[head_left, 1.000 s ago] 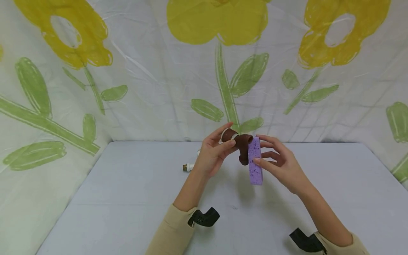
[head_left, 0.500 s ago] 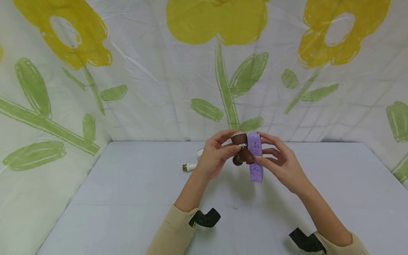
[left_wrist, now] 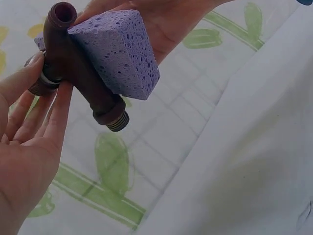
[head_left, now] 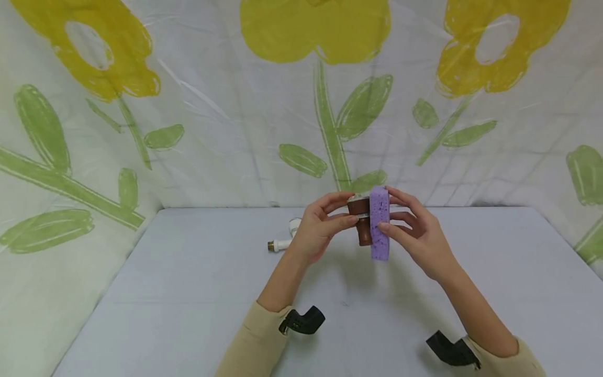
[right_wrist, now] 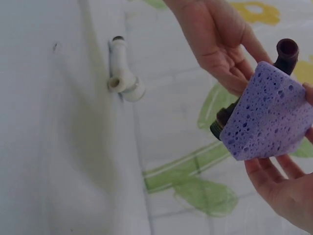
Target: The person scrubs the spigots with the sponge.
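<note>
My left hand pinches a dark brown tap fitting by its ringed end, held above the table. The threaded end of the fitting points down and its open spout points up. My right hand grips a purple sponge block and presses its long face against the side of the fitting. In the right wrist view the sponge covers most of the brown fitting.
A white tap fitting with a brass threaded end lies on the grey table behind my left hand, also visible as the white fitting. A flower-printed sheet hangs behind and at both sides of the table.
The brown fitting has been turned in my left hand, and the sponge has risen against its side. Both hands have moved a little upward and closer together.
</note>
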`<action>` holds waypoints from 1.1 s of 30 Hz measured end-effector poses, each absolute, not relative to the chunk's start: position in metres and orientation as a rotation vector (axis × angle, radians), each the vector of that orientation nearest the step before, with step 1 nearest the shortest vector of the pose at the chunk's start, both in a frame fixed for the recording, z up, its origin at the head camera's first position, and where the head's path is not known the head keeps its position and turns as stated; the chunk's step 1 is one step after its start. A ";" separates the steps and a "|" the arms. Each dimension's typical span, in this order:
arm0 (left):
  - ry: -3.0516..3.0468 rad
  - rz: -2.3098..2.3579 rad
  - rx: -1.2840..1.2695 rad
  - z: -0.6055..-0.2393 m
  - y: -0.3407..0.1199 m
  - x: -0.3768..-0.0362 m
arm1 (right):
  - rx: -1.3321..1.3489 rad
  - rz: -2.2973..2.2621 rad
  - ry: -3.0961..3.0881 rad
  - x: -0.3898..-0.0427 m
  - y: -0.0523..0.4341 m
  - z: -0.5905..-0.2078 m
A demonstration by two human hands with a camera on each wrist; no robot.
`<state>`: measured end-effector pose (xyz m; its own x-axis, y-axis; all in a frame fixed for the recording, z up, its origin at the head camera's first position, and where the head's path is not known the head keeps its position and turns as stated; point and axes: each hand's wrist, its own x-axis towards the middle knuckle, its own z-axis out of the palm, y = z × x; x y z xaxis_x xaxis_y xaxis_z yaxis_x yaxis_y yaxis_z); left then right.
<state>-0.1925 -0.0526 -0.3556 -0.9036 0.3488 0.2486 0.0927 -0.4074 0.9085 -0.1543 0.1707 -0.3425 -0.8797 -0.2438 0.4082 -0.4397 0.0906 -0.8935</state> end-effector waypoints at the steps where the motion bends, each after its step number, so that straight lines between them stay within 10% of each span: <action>1: 1.611 2.434 0.611 -0.356 -0.052 -0.192 | 0.696 1.894 -2.198 -0.155 0.171 -0.343; 33: 1.662 2.264 0.551 -0.347 -0.044 -0.183 | 0.600 1.977 -1.972 -0.155 0.173 -0.337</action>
